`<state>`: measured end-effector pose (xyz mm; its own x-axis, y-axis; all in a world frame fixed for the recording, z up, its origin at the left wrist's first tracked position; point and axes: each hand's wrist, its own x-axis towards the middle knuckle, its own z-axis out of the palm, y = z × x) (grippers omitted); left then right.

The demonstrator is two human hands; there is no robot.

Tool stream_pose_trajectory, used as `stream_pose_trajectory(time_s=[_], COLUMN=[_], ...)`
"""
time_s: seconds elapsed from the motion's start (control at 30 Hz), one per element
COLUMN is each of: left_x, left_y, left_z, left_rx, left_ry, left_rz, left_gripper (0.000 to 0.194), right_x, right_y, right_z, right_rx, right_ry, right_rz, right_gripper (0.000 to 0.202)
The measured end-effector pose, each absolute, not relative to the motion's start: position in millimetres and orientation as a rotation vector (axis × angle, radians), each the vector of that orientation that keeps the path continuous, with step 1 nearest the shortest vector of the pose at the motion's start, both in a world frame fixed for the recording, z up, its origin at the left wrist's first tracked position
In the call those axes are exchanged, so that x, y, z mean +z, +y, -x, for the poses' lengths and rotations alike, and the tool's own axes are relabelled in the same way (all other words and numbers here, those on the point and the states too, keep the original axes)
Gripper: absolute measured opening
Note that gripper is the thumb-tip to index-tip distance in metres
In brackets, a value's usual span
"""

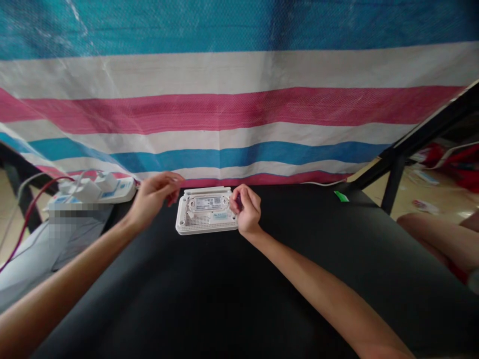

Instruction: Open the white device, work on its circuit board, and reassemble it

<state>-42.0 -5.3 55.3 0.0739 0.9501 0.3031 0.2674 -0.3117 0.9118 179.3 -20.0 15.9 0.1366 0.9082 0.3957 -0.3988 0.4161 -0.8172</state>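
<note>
A white router [204, 219] lies with its labelled, vented underside up on the black table, its antenna bar along the far edge. To its upper left, my left hand [157, 194] hovers apart from it, thumb and forefinger brought together in a pinch; anything between them is too small to make out. My right hand [247, 209] is at the router's right end, fingers curled into a fist. Something dark shows within that grip, but its kind is hidden. Screw holes and a printed label are visible on the router's underside.
A white power strip [123, 190] with plugged-in adapters and cables stands at the left. A small green packet [341, 196] lies at the far right of the black table [209, 299]. Behind hangs a striped sheet [239, 109]. Another person's leg [437, 239] shows at the right.
</note>
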Motion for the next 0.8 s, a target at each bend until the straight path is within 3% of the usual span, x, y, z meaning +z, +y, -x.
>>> stream_pose_trajectory(time_s=[0.1,0.33,0.8], left_x=[31,0,-4], left_y=[0,-5,-8], left_z=[14,-12,-11], left_rx=[1.145,0.698,0.587], left_ry=[1.292,1.404,1.387], left_rz=[-2.017,-2.717,-2.850], left_gripper=[0.016,0.028,0.036], right_x=[17,16,21], right_y=[-18,-17,-18], right_z=[-181,-184,-180], right_rx=[1.071,1.141,1.079], right_ry=[-1.034,-1.049,-1.053], right_rz=[0.582,0.532,0.607], right_gripper=[0.046,0.034,0.042])
